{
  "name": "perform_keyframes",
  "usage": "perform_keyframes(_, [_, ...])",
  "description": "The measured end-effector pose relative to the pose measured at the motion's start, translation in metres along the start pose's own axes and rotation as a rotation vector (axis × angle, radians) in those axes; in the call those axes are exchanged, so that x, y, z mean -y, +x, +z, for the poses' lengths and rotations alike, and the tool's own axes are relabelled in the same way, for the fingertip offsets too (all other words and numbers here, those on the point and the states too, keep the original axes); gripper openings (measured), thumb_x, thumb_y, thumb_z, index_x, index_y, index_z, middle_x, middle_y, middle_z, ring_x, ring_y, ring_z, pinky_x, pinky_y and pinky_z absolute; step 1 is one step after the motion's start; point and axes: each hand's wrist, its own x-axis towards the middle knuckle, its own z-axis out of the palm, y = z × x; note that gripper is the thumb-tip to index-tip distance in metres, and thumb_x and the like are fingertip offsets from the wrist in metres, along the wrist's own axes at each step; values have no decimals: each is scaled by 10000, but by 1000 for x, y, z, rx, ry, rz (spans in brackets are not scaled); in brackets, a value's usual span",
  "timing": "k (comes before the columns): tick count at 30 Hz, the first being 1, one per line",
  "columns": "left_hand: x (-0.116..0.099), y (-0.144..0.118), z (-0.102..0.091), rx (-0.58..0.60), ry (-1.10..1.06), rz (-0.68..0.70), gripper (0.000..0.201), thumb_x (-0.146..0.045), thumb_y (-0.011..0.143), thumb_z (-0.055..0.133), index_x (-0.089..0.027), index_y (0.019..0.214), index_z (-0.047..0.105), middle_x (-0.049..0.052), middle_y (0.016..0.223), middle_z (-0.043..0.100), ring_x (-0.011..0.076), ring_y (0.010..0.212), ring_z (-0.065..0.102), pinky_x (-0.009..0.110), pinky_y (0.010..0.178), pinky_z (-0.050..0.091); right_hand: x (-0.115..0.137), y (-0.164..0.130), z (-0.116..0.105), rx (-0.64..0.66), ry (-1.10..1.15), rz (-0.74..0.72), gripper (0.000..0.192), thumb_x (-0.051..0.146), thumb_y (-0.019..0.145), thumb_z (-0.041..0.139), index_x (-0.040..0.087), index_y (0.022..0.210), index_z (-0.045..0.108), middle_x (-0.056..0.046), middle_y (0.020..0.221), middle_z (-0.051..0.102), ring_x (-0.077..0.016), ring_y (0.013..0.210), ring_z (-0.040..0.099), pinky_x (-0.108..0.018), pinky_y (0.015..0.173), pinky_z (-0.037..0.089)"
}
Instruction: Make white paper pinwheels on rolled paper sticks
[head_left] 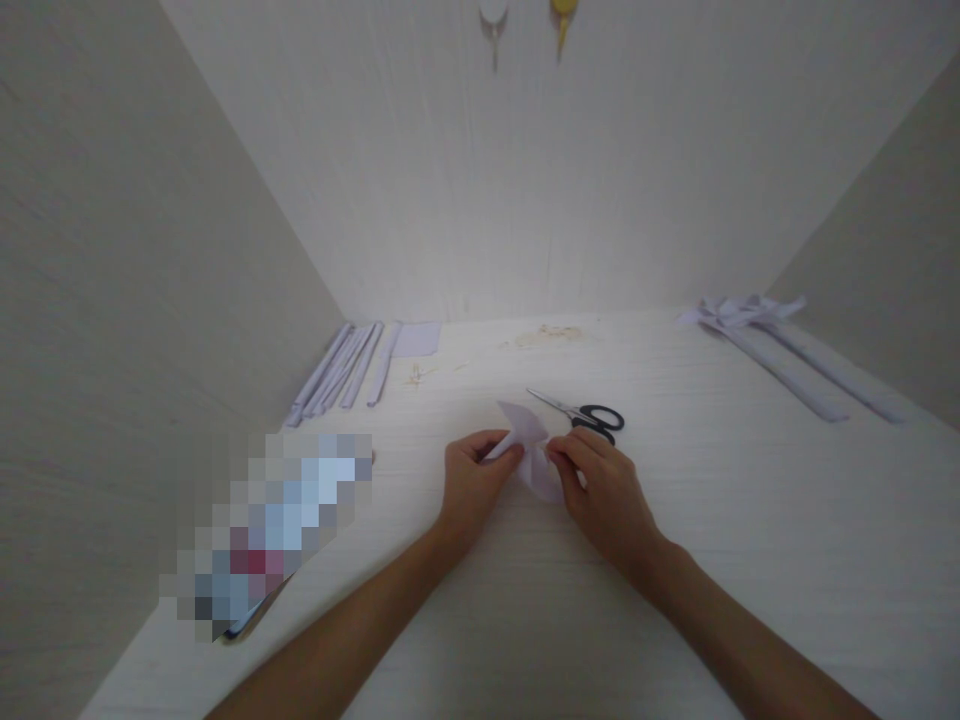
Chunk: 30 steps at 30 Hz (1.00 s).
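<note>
A white paper pinwheel [532, 428] with folded blades is between my two hands, above the table's middle. My left hand [480, 475] pinches it from the left, thumb in front and fingers behind. On the other side my right hand [604, 490] is closed, with its thumb and fingertips pressed together at the pinwheel's right edge. Whether something small is also in those right fingertips is too fine to make out. Just beyond the right hand lie black-handled scissors [570, 408], their blades pointing away to the left; the hand partly covers one handle loop.
Rolled paper sticks [337, 370] and white paper squares [418, 338] lie at the back left. Thin toothpick-like pieces [415, 375] are scattered nearby. Finished-looking pinwheels on paper sticks [787, 365] lie at the back right. A pixelated device [277, 535] rests left. Walls enclose the table.
</note>
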Motion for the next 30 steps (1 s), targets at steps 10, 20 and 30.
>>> perform_keyframes(10, [-2, -3, 1, -9, 77, 49, 122, -203, 615, 593, -138, 691, 662, 18, 668, 664, 141, 629, 592, 224, 588, 459, -2, 0, -5, 54, -108, -111, 202, 57, 765, 406, 121, 820, 590, -73, 730, 542, -176, 705, 490, -284, 648, 427])
perform_keyframes(20, [-1, -5, 1, -18, 184, 154, 124, -208, 637, 570, -146, 685, 667, 7, 649, 660, 139, 618, 588, 219, 582, 460, 0, 1, -6, 57, -153, -127, 174, 103, 795, 403, 116, 800, 577, -73, 726, 522, -172, 694, 483, -280, 630, 424])
perform_keyframes(30, [-1, -3, 2, -50, 187, 158, 124, -233, 630, 591, -140, 676, 659, 10, 657, 657, 134, 625, 581, 221, 602, 456, 0, 1, 3, -1, -100, -47, 151, 127, 790, 432, 113, 734, 571, -68, 688, 534, -168, 657, 503, -276, 616, 428])
